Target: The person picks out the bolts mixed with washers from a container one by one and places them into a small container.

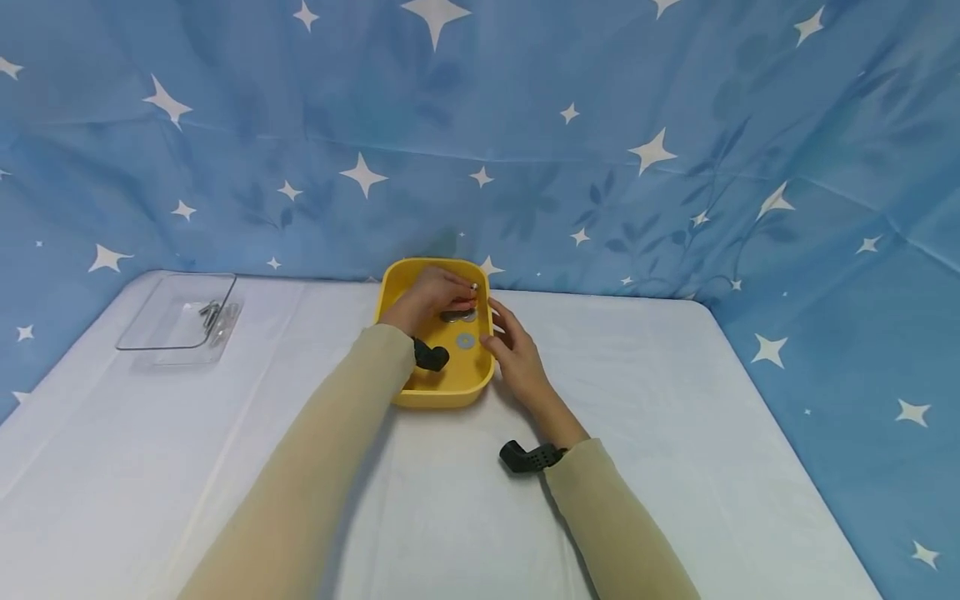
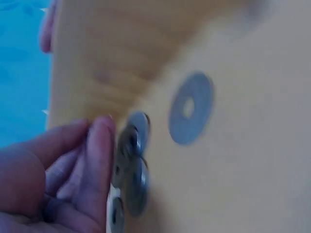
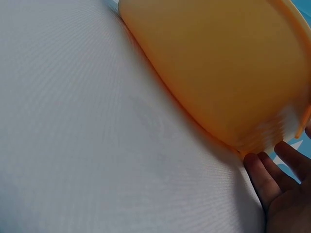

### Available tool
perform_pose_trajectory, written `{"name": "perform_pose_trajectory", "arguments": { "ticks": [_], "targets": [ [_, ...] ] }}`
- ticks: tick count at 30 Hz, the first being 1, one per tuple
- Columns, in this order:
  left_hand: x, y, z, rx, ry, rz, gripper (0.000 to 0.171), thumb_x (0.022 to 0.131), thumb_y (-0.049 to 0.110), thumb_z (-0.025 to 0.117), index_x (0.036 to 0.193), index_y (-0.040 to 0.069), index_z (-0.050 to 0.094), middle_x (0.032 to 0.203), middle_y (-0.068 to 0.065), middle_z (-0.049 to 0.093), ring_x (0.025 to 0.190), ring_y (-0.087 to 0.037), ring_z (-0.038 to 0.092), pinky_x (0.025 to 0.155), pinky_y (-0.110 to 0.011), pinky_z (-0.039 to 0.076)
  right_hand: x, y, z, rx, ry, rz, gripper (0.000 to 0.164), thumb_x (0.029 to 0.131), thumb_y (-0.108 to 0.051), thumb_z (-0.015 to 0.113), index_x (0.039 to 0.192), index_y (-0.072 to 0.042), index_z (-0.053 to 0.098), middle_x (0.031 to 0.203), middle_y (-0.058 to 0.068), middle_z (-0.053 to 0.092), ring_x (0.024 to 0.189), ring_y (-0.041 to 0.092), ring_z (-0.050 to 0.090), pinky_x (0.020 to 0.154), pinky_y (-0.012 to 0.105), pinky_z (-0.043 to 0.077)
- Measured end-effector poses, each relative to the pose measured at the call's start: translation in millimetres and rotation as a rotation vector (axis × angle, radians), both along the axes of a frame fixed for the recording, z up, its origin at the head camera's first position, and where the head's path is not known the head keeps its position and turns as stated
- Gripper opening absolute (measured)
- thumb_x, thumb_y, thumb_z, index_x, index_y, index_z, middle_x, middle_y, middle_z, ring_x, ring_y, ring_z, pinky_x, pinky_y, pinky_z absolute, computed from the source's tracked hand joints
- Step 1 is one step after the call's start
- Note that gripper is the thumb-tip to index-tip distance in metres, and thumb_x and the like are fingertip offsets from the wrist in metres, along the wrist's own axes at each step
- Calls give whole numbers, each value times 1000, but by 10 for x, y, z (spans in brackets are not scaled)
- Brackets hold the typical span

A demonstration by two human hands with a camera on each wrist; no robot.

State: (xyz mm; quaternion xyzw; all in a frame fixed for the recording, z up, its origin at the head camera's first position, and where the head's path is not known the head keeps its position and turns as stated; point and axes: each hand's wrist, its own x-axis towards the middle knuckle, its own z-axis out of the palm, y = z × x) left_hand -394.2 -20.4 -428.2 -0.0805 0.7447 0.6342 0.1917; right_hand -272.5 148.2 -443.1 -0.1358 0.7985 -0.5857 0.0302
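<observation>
My left hand [image 1: 435, 293] reaches into a yellow plastic bin [image 1: 442, 398]. Its thumb and forefinger come together near the bin's far right corner, with a small shiny metal piece [image 1: 475, 287] at the fingertips; its kind is too small to tell. Beside these fingers, several metal washers [image 2: 138, 184] lie bunched together, partly overlapping. A larger flat washer [image 2: 192, 108] lies apart on the bin floor. From the right, my right hand [image 1: 521, 360] grips the bin's side wall, thumb at the rim and fingers against the outside [image 3: 272, 179].
On the left of the white-covered table [image 1: 675, 417] stands a clear plastic box [image 1: 161, 333] holding a few small metal parts [image 1: 210, 313]. A blue star-patterned cloth [image 1: 525, 150] hangs right behind the bin. Dark wrist devices [image 1: 528, 457] sit at both cuffs.
</observation>
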Motion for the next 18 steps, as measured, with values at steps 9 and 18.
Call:
{"name": "perform_pose_trajectory", "arguments": {
  "ticks": [9,18],
  "targets": [
    [97,-33,232,36,-27,12,31,99,9,63,129,2,67,124,-17,70,98,-23,73,100,-34,57,-149,39,-209,-7,-14,-2,61,103,-13,49,161,-14,28,160,22,37,144,40,46,118,51,41],
    [193,-267,427,39,73,28,34,98,8,65,131,-1,66,131,-24,66,102,-26,74,109,-43,51,-229,55,-358,-19,17,-34,60,101,-22,52,158,-29,33,158,13,43,141,35,50,116,49,44]
  ]
}}
